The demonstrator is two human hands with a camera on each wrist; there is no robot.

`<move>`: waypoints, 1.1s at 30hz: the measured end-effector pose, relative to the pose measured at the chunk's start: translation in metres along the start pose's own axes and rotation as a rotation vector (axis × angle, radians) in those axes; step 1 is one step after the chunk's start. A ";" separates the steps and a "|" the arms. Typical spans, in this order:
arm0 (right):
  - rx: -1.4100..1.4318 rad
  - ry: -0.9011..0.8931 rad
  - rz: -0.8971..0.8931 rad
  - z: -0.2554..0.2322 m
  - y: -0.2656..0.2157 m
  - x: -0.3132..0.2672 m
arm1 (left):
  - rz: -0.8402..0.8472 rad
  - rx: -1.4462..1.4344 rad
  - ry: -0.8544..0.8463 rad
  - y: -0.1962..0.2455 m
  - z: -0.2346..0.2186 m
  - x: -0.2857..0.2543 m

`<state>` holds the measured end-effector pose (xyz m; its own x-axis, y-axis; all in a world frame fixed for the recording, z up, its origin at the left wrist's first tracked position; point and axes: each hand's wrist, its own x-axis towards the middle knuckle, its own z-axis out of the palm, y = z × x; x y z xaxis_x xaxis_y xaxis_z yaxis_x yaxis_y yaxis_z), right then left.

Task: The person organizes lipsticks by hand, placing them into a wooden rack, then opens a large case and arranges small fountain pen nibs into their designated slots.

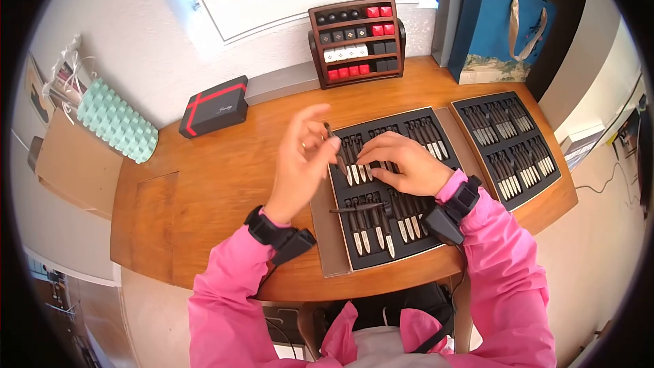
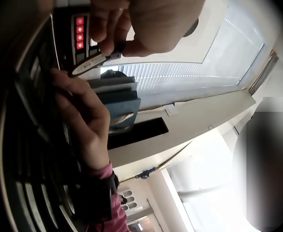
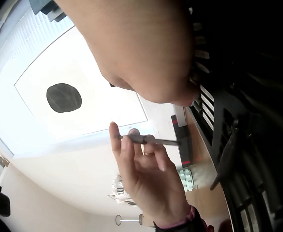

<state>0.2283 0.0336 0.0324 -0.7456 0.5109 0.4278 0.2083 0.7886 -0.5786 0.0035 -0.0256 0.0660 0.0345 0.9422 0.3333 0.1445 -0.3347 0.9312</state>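
Observation:
Raised over the left side of a black tray [image 1: 407, 255], my left hand [image 1: 303, 160] pinches a slim dark stick [image 3: 163, 141] between thumb and fingers. One face of that stick is pale and pointed like a small blade, as the left wrist view shows. My right hand [image 1: 409, 167] reaches into the tray's upper section, its bent fingertips right at the sticks there; I cannot tell whether it grips one. Similar sticks [image 1: 364, 240] with pale pointed ends stand in rows in the tray. A dark piece [image 1: 357, 208] lies crosswise over the lower left row.
A second filled tray [image 1: 503, 148] lies to the right. Behind stand a small wooden rack [image 1: 357, 43] of red, black and white pieces and a blue paper bag [image 1: 484, 34]. A black box with red ribbon [image 1: 221, 112] and a teal woven basket [image 1: 116, 123] are on the left.

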 end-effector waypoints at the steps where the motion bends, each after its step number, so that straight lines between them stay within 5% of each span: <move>1: 0.018 -0.008 -0.043 0.000 -0.001 0.001 | -0.011 -0.009 0.070 -0.005 -0.005 0.004; 7: 0.012 -0.127 -0.125 -0.002 -0.006 0.003 | -0.129 0.062 0.029 -0.042 -0.016 0.008; 11: -0.022 -0.179 -0.120 0.000 -0.010 0.001 | 0.045 0.239 0.013 -0.069 -0.015 0.009; 18: -0.045 -0.229 -0.125 0.000 -0.013 0.001 | -0.023 0.403 0.019 -0.066 -0.015 0.006; 27: -0.017 -0.304 -0.089 0.003 -0.013 0.001 | 0.080 0.536 0.056 -0.058 -0.013 0.002; 29: -0.019 -0.309 -0.091 0.002 -0.013 0.001 | 0.285 0.685 0.066 -0.068 -0.018 0.003; 33: -0.027 -0.309 -0.089 0.002 -0.014 0.000 | 0.349 0.769 0.005 -0.048 -0.016 0.000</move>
<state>0.2241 0.0224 0.0391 -0.9176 0.3147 0.2429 0.1470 0.8363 -0.5281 -0.0193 -0.0100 0.0234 0.1980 0.7863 0.5852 0.7594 -0.5006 0.4157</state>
